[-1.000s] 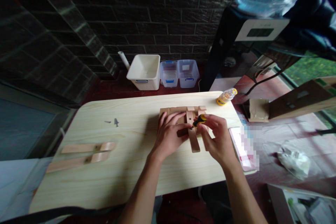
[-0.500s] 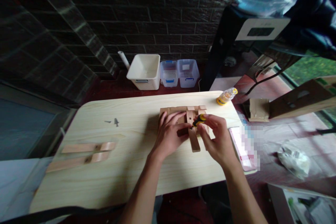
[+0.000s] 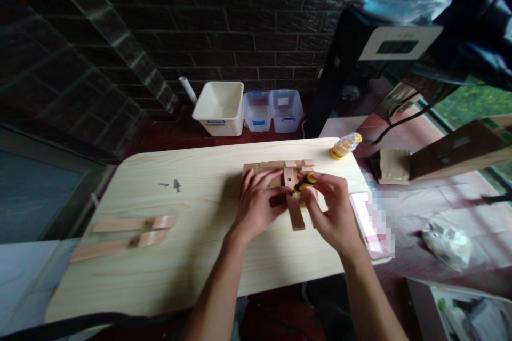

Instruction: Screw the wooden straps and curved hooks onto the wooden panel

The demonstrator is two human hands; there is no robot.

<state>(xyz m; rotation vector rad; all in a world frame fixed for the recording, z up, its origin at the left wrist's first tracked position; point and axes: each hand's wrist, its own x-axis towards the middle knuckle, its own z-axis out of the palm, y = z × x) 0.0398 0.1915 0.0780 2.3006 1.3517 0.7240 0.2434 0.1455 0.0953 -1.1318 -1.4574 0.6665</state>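
My right hand (image 3: 334, 205) is closed around a short screwdriver with a yellow and black handle (image 3: 307, 180). The screwdriver tilts down to the left, its tip meeting a wooden strip (image 3: 295, 213) beside a dark hole. That strip lies across a brown box (image 3: 251, 167), and a second strip shows partly behind my right fingers. My left hand (image 3: 258, 202) grips the box from the left, fingers spread over its top and the thumb against the strip close to the screwdriver tip. Whether a screw sits under the tip is hidden.
Two wooden strips with end blocks (image 3: 136, 224) lie on the table's left, with several screws (image 3: 176, 185) behind them. A clear bottle with yellow cap and base (image 3: 344, 146) stands at the back right corner. A phone (image 3: 368, 224) lies at the right edge. Plastic bins (image 3: 222, 104) stand beyond.
My right hand has shifted very slightly to the right on the screwdriver handle. The screwdriver tip stays at the same spot, and my left hand has not visibly moved.
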